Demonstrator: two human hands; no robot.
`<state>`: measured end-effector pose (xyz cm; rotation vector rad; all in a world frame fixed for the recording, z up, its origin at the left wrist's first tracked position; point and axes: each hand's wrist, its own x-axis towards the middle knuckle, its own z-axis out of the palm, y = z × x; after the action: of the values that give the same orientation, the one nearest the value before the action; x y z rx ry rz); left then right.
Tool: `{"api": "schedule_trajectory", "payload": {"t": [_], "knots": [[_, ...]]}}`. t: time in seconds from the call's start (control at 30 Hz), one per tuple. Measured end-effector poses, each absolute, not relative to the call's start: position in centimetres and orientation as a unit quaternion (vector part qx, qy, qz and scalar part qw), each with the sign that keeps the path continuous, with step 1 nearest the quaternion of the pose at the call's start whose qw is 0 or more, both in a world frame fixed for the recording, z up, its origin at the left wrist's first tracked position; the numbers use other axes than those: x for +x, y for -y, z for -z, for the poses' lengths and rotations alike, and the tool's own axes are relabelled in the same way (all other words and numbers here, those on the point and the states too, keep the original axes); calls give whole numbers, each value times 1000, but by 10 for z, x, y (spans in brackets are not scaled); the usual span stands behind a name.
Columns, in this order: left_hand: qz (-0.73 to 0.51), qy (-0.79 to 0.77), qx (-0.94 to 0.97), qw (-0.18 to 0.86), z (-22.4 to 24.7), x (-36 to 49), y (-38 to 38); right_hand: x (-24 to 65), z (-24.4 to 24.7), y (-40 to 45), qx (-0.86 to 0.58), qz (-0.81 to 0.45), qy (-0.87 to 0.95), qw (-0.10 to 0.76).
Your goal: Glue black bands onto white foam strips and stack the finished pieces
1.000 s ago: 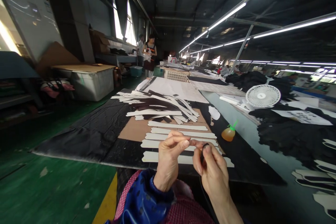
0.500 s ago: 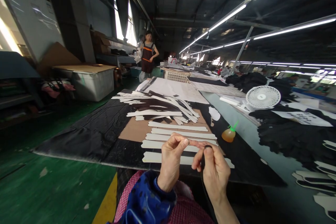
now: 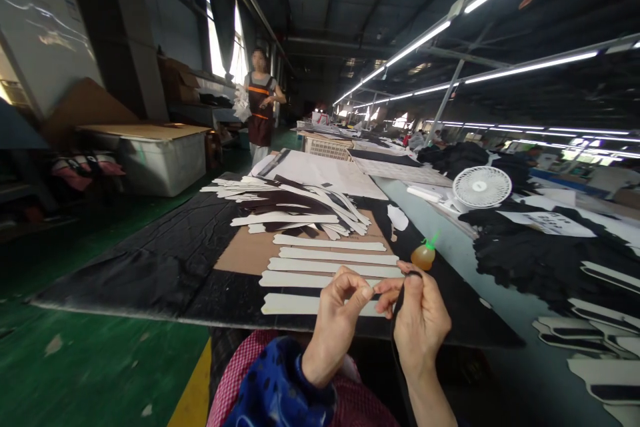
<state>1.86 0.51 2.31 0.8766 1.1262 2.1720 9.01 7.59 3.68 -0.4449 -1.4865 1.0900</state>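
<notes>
My right hand (image 3: 420, 313) pinches a black strip (image 3: 396, 340) between thumb and fingers, and the strip hangs down along the wrist. Close beside it, my left hand (image 3: 340, 320) is closed, thumb against index finger; what it grips, if anything, is too small to make out. Both hands are over the near edge of a black-covered table (image 3: 150, 273). Under and beyond them lie several white strips (image 3: 320, 265) in a row, partly on brown cardboard (image 3: 235, 250). A loose pile of white and dark strips (image 3: 300, 203) sits behind the row.
An orange bottle with a green spout (image 3: 423, 256) stands right of the strips. Farther right are a white fan (image 3: 481, 187), dark fabric (image 3: 520, 260) and more cut pieces (image 3: 610, 380). A person in an apron (image 3: 261, 103) stands beyond the table, near a white bin (image 3: 165, 163).
The camera view has shifted, so the table and its contents sit farther left. The person beyond the table appears nearer. My hands keep much the same pose, with the black strip still in my right hand.
</notes>
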Motion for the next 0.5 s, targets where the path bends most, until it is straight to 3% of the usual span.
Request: {"api": "schedule_trajectory", "payload": {"t": [0.23,0.37,0.5], "knots": [[-828,-260,344,359,-27,20,3,95,-39,-108,-233,-510,572,598],[-853,-135,300,406,-30,17,8,97,-32,-131,-222,-620,513,551],[-856,-96,275,427,-26,10,6,92,-26,-138,-209,-606,572,512]]}}
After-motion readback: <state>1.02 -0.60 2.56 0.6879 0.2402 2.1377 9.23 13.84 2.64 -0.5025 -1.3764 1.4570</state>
